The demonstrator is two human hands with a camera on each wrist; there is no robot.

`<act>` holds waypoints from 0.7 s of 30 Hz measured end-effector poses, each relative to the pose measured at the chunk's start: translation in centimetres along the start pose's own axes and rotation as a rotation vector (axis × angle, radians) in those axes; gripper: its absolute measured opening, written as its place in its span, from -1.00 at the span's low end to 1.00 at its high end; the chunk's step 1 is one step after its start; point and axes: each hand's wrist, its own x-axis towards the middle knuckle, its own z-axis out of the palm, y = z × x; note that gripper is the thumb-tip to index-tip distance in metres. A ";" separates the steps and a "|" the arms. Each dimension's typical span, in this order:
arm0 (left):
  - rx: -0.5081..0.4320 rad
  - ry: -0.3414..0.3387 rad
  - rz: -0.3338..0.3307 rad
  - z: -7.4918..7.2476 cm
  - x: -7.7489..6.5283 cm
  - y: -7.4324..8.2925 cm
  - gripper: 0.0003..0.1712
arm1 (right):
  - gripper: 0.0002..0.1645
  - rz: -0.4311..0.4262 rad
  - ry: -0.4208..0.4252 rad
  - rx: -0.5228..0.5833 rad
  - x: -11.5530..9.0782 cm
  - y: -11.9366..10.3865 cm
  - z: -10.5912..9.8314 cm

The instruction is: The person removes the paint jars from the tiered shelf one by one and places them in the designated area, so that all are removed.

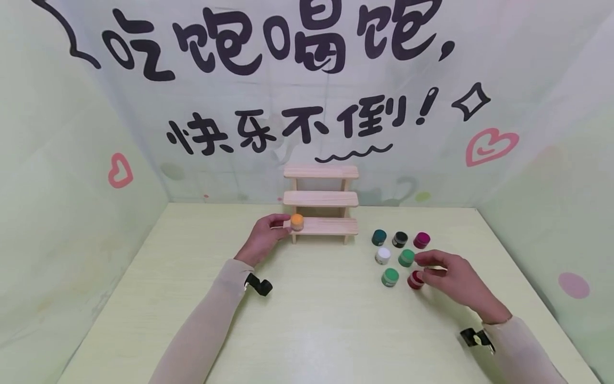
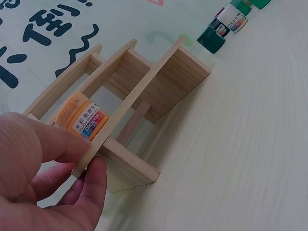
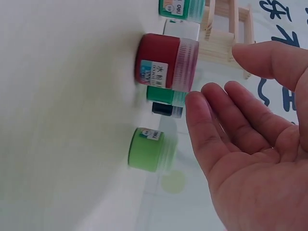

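My left hand [image 1: 266, 234] pinches the left end of the lowest step of a small wooden three-step stand [image 1: 321, 198]; in the left wrist view its thumb lies above the board and its fingers below. Right beside that thumb, an orange paint jar [image 2: 84, 115] stands on the step. My right hand [image 1: 455, 280] is held by a dark red paint jar [image 1: 415, 280], thumb and fingers spread apart. In the right wrist view nothing sits between those fingers, and the red jar [image 3: 163, 62] is just beyond the fingertips.
Around the red jar stand a white jar [image 1: 382, 256], green jars [image 1: 390, 277], a teal jar [image 1: 379, 237], a black jar [image 1: 400, 239] and a magenta jar [image 1: 422, 240]. A light green jar [image 3: 147, 150] shows in the right wrist view. Behind the stand hangs a printed cloth [image 1: 240, 176].
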 end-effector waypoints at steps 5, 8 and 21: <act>0.008 -0.004 -0.001 0.0 -0.1 0.0 -0.48 | -0.54 -0.021 0.011 0.019 0.5 -0.5 0.0; 0.006 -0.002 -0.003 0.0 -0.1 0.0 -0.49 | -0.54 -0.028 0.015 0.026 0.9 -0.9 0.1; 0.010 0.002 -0.004 0.1 -0.1 0.1 -0.49 | -0.50 -0.069 0.038 0.070 3.2 -3.8 1.4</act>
